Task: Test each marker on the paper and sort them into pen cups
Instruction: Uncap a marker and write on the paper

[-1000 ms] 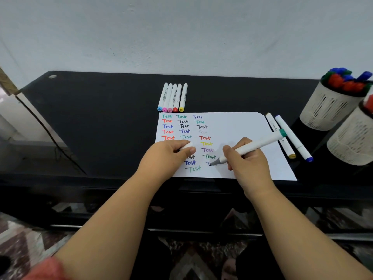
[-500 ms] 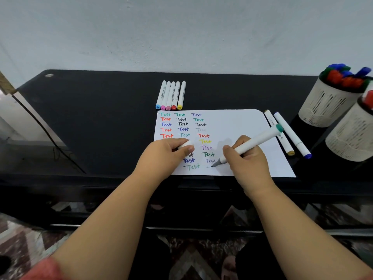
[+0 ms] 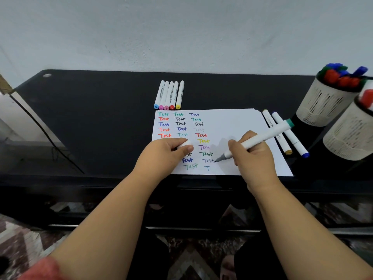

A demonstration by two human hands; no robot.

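A white paper [image 3: 232,124] lies on the black table, covered with coloured "Test" words in three columns. My right hand [image 3: 254,156] grips a white marker [image 3: 264,136] with a teal end cap, its grey tip touching the paper beside a faint "Test". A lone "T" sits below that word. My left hand [image 3: 163,156] rests on the paper's left part and pinches a white marker cap [image 3: 184,144]. Several capped markers [image 3: 169,96] lie in a row behind the paper. Two more markers [image 3: 290,138] lie right of the sheet. Two beige pen cups [image 3: 323,104] stand at the far right.
The black table [image 3: 90,118] runs to a pale wall behind. A thin dark cable [image 3: 44,130] crosses its left side. The farther cup holds red, blue and green markers [image 3: 343,74]. The nearer cup [image 3: 351,134] sits at the right frame edge. Patterned floor shows below.
My right hand has finished the faint "Test" and a "T" now stands on the row below. The marker tip sits slightly further right. My left hand has stayed put.
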